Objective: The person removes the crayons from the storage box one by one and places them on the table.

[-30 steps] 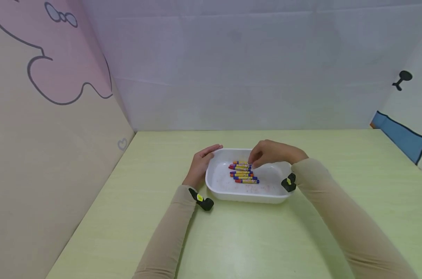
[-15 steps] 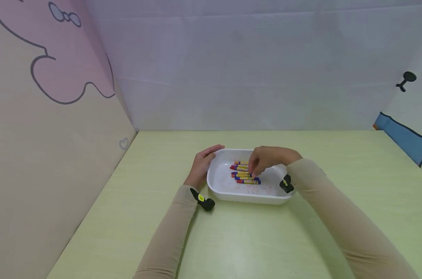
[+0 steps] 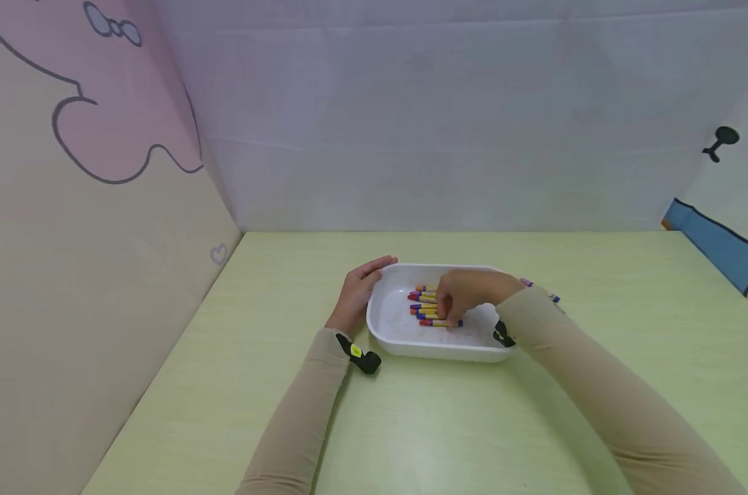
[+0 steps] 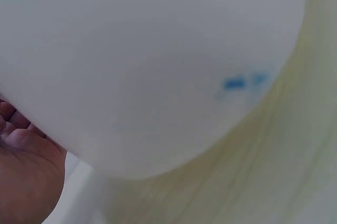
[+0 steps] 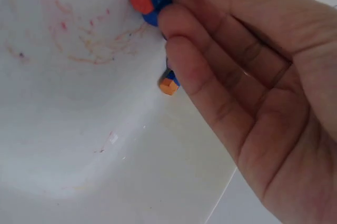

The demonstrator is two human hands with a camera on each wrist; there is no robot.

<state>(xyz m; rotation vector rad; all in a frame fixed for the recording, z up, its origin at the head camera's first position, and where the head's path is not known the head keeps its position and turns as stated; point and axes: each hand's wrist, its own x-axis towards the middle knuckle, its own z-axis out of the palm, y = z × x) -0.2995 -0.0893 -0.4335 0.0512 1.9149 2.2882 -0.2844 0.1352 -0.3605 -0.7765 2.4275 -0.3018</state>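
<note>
My left hand point(image 3: 353, 295) holds the left far corner of a white tray point(image 3: 442, 350), its fingers lying along the outside. Several crayons with yellow wrappers point(image 3: 425, 307) lie side by side in the tray, and their right ends are hidden behind my right hand. My right hand point(image 3: 469, 294) reaches down into the tray with bent fingers, pinching the nearest crayon point(image 3: 432, 323). In the right wrist view that crayon point(image 5: 145, 1) shows a red-orange end at my fingertips. Another crayon point(image 5: 169, 85) with an orange end shows below the fingers.
Outside the tray, crayons point(image 3: 542, 291) lie on the pale table point(image 3: 448, 426) behind my right sleeve. Coloured marks streak the tray floor point(image 5: 58, 29). A light wall point(image 3: 411, 137) stands at the back, with printed panels point(image 3: 126, 103) on either side.
My right hand has moved nearer to me across the row, from the far crayons to the nearest one. Crayons beyond the tray's right side have come into view. My left hand stays put.
</note>
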